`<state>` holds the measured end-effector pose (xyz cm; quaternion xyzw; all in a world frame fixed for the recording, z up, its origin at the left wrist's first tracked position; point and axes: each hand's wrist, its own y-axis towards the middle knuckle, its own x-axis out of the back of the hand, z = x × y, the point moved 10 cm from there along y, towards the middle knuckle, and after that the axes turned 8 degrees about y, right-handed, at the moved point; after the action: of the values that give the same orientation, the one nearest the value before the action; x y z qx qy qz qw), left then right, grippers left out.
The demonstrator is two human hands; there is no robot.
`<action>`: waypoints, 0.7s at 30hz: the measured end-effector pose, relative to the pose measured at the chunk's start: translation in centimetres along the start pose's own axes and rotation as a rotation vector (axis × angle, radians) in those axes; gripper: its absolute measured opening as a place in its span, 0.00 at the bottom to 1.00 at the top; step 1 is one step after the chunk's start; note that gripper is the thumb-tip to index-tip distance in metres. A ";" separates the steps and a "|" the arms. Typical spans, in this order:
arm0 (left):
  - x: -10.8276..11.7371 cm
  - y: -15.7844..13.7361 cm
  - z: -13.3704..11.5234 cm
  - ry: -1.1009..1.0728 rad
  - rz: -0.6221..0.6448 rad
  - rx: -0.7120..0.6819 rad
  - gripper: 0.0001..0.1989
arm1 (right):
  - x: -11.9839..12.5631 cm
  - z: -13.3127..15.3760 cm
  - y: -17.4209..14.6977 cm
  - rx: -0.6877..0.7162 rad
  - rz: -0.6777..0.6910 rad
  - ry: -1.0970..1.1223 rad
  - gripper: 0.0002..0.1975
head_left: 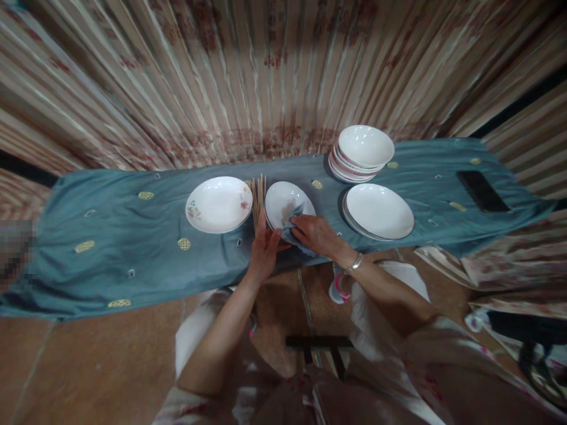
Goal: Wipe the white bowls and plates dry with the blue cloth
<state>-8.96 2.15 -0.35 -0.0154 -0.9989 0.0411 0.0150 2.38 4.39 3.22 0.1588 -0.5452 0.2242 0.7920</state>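
Note:
A white bowl [278,198] stands near the table's front edge. My left hand [263,252] grips its near left rim, thumb and fingers closed about the edge. Bunched in my right hand [316,232] is a grey-blue cloth [297,211], pressed against the inside of the bowl, with a corner hanging below. A brownish smear or shadow shows in the bowl beside the cloth; I cannot tell which. Several wooden chopsticks [257,198] lie just left of the bowl. Beyond them is a white plate with flower prints [219,203].
Stacked bowls [365,147] stand at the back right, with a stack of white plates [380,211] in front. A black phone [482,190] lies at the right end of the blue-green tablecloth [150,236]. Pleated curtains [248,77] hang right behind the table.

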 end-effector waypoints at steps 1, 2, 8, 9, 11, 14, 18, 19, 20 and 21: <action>0.0 0.0 0.0 -0.002 0.000 -0.001 0.50 | 0.0 0.1 0.0 0.020 -0.018 0.025 0.11; 0.0 0.0 0.0 -0.009 -0.001 -0.001 0.50 | 0.1 0.2 0.0 0.042 -0.038 0.051 0.11; 0.1 0.0 0.0 -0.051 -0.014 -0.005 0.47 | 0.4 0.6 -0.3 0.151 -0.156 0.205 0.11; 0.0 0.0 0.0 -0.054 -0.013 -0.005 0.46 | 0.5 0.6 -0.3 0.162 -0.171 0.229 0.11; 0.0 0.0 0.1 -0.050 -0.004 -0.003 0.45 | 0.7 0.8 -0.4 0.182 -0.195 0.274 0.13; 0.0 0.0 0.0 -0.026 0.004 -0.003 0.44 | 0.8 1.2 -0.4 0.212 -0.215 0.325 0.15; 0.1 0.0 -0.2 -0.003 -0.002 -0.029 0.44 | 0.7 1.4 -0.4 0.231 -0.228 0.355 0.17; 0.1 0.0 -0.2 0.002 -0.002 -0.032 0.43 | 0.6 1.3 -0.4 0.233 -0.232 0.357 0.17; 0.1 0.0 -0.2 0.006 -0.002 -0.033 0.43 | 0.6 1.3 -0.4 0.235 -0.238 0.356 0.18; 0.1 0.0 -0.2 0.008 -0.001 -0.031 0.43 | 0.5 1.3 -0.3 0.235 -0.245 0.354 0.18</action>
<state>-9.01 2.19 -0.13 -0.0154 -0.9994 0.0255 0.0189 1.70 3.59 4.14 0.2731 -0.3448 0.2126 0.8725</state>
